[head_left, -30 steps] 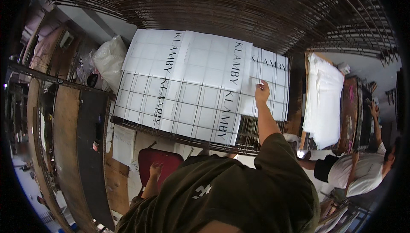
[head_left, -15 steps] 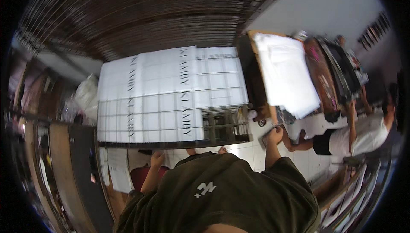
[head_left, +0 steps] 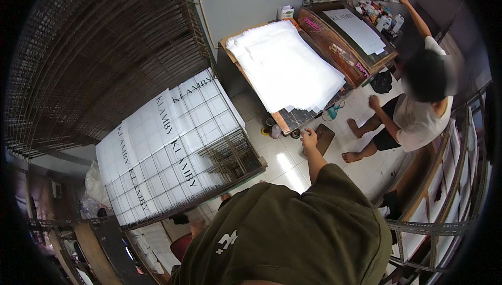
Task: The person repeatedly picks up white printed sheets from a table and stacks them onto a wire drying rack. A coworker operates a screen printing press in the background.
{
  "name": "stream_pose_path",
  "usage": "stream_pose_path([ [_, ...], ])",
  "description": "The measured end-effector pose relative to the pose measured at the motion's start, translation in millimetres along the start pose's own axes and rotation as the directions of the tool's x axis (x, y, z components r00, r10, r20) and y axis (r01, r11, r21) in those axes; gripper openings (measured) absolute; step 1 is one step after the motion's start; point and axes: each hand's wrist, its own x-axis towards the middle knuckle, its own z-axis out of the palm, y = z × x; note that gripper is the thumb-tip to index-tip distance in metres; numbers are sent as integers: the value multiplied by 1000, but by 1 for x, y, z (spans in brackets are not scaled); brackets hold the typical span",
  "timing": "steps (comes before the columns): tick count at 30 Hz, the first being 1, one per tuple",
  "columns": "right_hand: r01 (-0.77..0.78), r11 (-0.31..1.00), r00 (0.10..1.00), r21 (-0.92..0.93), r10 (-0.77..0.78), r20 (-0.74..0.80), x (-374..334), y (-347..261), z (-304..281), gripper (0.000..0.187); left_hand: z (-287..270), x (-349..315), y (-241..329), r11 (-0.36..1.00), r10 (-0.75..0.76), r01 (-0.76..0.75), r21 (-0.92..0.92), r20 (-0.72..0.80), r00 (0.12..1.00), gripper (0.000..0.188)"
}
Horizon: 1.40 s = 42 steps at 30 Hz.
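Observation:
My right hand [head_left: 309,140] is stretched forward over the tiled floor, its fingers curled in; whatever they hold, if anything, is too small to make out. Just beyond it lies a flat brown board-like thing [head_left: 325,141], apart from the hand as far as I can tell. The near end of a table bearing a stack of white sheets [head_left: 285,65] is close by. My left hand [head_left: 196,227] hangs low beside my shirt, mostly hidden, below a wire drying rack [head_left: 230,154]. White printed sheets [head_left: 157,144] lie on that rack's wire shelf.
Raised wire shelves [head_left: 99,50] tower at the left. A co-worker [head_left: 418,107] in a white shirt stands at the right by a printing table [head_left: 334,50], one arm raised. A slotted metal rack [head_left: 429,227] stands at lower right. Plastic bags [head_left: 94,191] lie at left.
My view has turned to the right, so the rack appears tilted and farther left. My right hand remains stretched out. The co-worker now stands more upright with an arm raised.

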Motion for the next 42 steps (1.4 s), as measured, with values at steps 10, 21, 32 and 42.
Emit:
stream_pose_path([
  [10,298,649,917,-700,8,398,-10,44,-51,44,6,6,134,919,-394,388,-68,-207,896,41],
  [21,460,560,844,-689,-35,536,-8,52,-52,43,11,15,160,925,-358,375,52,-207,911,56],
  [32,462,516,840,-722,5,542,-5,67,-76,45,24,19,192,973,-174,207,98,-274,946,55],
  [42,554,408,772,-726,75,631,7,86,-62,48,9,12,363,886,351,-249,-391,213,912,21],
])
